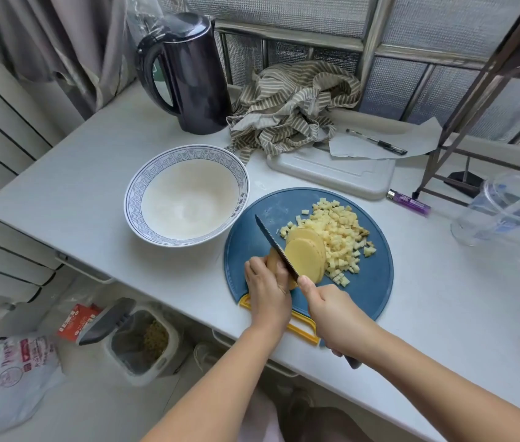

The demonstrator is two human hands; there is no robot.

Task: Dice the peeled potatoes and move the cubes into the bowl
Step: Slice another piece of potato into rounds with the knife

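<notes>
A round blue cutting board lies on the white table. On it, a pile of small potato cubes sits at the right. Cut round potato slices lean against each other beside the cubes. My left hand grips the uncut rest of the peeled potato at the board's near left. My right hand holds a dark knife, its blade standing between the potato and the slices. The white bowl with a blue patterned rim stands left of the board, with nothing in it.
A black kettle and a striped cloth sit at the back. A white tray with paper and a pen lies behind the board. A purple lighter and a clear cup are at the right. A bin stands on the floor.
</notes>
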